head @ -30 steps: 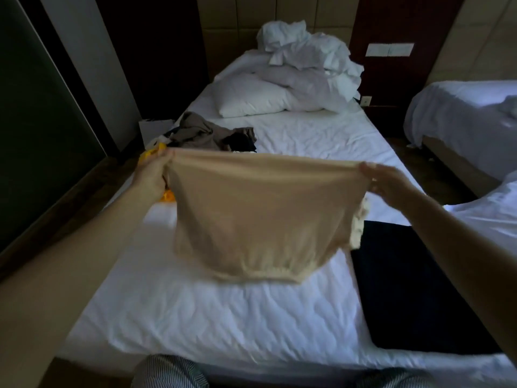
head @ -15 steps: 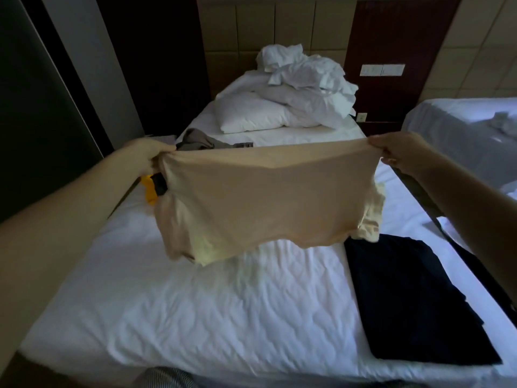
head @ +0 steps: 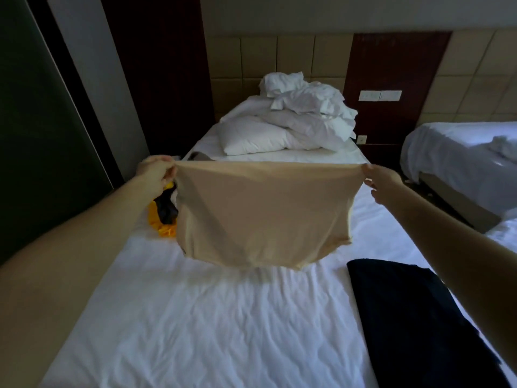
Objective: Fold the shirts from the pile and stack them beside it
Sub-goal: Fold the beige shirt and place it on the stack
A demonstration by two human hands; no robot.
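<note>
Beige shirt (head: 263, 214) hangs stretched between left hand (head: 155, 172) and right hand (head: 382, 182).

The shirt (head: 260, 214) is plain beige. The folded garment (head: 414, 317) is black. The pile (head: 163, 217) shows yellow and black. The bed (head: 209, 331) sheet and pillows (head: 251, 137) are white.

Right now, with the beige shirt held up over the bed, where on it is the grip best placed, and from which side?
At the two top corners, one from each side. The left hand and right hand pinch the ends of the beige shirt's upper edge, which runs taut between them; the body hangs flat and clear of the bed. That looks a sound grip for laying it down to fold.
</note>
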